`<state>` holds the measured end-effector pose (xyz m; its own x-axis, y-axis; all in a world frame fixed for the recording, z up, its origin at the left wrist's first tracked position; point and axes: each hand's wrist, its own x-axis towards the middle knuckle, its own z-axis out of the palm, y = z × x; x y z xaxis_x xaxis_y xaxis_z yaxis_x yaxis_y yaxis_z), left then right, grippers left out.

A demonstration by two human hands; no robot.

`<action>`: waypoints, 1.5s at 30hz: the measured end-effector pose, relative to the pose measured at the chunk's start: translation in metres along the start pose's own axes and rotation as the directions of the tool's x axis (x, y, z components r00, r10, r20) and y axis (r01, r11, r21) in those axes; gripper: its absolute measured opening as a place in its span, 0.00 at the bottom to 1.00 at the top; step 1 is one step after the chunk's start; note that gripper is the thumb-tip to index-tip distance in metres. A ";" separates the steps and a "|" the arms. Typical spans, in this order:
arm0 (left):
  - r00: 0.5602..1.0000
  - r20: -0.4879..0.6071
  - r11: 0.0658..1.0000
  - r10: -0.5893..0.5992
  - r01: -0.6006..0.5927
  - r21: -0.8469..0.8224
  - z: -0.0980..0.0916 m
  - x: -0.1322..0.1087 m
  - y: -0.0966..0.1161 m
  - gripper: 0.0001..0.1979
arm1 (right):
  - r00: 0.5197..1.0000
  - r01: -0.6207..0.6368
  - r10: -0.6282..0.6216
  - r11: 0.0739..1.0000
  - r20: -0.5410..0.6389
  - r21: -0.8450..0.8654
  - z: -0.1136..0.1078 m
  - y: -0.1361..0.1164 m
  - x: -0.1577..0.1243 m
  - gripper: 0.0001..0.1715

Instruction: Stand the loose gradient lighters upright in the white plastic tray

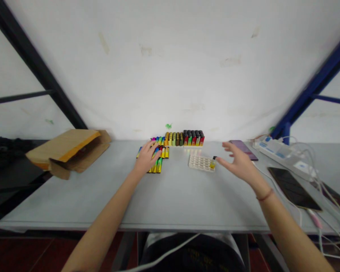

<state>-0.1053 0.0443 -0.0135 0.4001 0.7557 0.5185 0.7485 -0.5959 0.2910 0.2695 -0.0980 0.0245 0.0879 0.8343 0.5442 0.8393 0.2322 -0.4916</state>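
A grey table (175,204) runs across the view, with a scuffed white wall (170,64) behind it at twelve o'clock; a black steel frame post (36,64) slants at eleven o'clock, a blue one (311,87) at one o'clock; a torn cardboard box (70,151) with orange edging sits at ten o'clock near the table's left end; a purple phone (242,148) lies at two o'clock, just beside a white power strip (283,153); white cables (306,151) trail from it past a dark smartphone (293,187) at three o'clock.
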 end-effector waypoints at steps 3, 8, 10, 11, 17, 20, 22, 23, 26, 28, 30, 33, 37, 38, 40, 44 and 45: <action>0.951 0.120 0.953 0.284 -0.267 -0.141 0.025 0.012 0.066 0.22 | 0.976 -0.148 0.132 0.986 0.172 0.083 0.026 0.015 -0.007 0.26; 0.838 0.279 0.878 0.469 -0.407 -0.253 0.090 0.012 0.137 0.17 | 0.961 -0.203 0.152 0.956 0.231 0.214 0.046 0.031 -0.009 0.18; 0.843 0.280 0.879 0.459 -0.385 -0.283 0.101 0.007 0.142 0.18 | 0.980 -0.189 0.166 0.946 0.107 0.264 0.041 0.030 -0.004 0.21; 0.855 0.270 0.881 0.443 -0.360 -0.306 0.103 0.006 0.142 0.18 | 0.984 -0.177 0.170 0.943 0.048 0.283 0.038 0.028 -0.001 0.22; 0.986 0.112 0.780 0.125 -0.028 -0.625 0.080 0.012 0.151 0.21 | 0.982 -0.089 0.037 0.957 0.185 0.278 0.038 -0.014 -0.001 0.20; 0.986 0.157 0.671 0.058 0.078 -0.738 0.067 0.019 0.156 0.18 | 0.969 -0.033 -0.031 0.967 0.244 0.254 0.046 -0.039 -0.002 0.19; 0.983 0.186 0.655 0.006 0.137 -0.743 0.053 0.022 0.144 0.18 | 0.965 -0.002 -0.063 0.969 0.256 0.246 0.049 -0.045 0.001 0.20; 0.981 0.189 0.668 -0.041 0.168 -0.725 0.044 0.024 0.132 0.18 | 0.966 0.012 -0.071 0.973 0.248 0.232 0.050 -0.044 0.003 0.21; 0.948 0.113 0.804 -0.296 0.312 -0.506 0.008 0.027 0.074 0.21 | 0.973 0.065 -0.085 0.993 0.212 0.099 0.052 -0.021 0.005 0.27; 0.892 -0.004 0.869 -0.452 0.439 -0.229 -0.013 0.029 0.027 0.22 | 0.966 0.104 -0.093 0.994 0.240 -0.032 0.054 0.003 0.001 0.34; 0.865 -0.006 0.856 -0.502 0.495 -0.150 -0.023 0.030 -0.013 0.22 | 0.962 0.086 -0.040 0.984 0.272 -0.159 0.058 0.026 -0.007 0.40; 0.881 0.068 0.878 -0.468 0.473 -0.080 -0.012 0.030 -0.052 0.20 | 0.933 0.101 -0.023 0.974 0.358 -0.201 0.064 0.046 -0.018 0.35; 0.901 0.118 0.907 -0.418 0.421 -0.007 0.020 0.025 -0.072 0.23 | 0.927 0.111 -0.029 0.974 0.374 -0.200 0.062 0.051 -0.023 0.29; 0.919 0.072 0.921 -0.388 0.390 -0.022 0.025 0.023 -0.073 0.23 | 0.930 0.103 -0.019 0.972 0.367 -0.210 0.060 0.051 -0.023 0.29; 0.944 -0.057 0.945 -0.326 0.324 -0.046 0.027 0.018 -0.071 0.23 | 0.937 0.074 0.017 0.967 0.349 -0.245 0.054 0.052 -0.021 0.29; 0.924 -0.151 0.931 -0.352 0.362 0.041 0.020 0.027 -0.035 0.24 | 0.939 0.027 0.101 0.932 0.330 -0.361 0.041 0.060 -0.017 0.29; 0.940 -0.115 0.942 -0.320 0.329 0.070 0.019 0.036 -0.020 0.23 | 0.939 0.019 0.118 0.920 0.323 -0.391 0.038 0.062 -0.016 0.29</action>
<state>-0.0957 0.0881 -0.0164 0.0756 0.8702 0.4869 0.8736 -0.2933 0.3884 0.2999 -0.0779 -0.0404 0.0083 0.9723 0.2334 0.9837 0.0340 -0.1766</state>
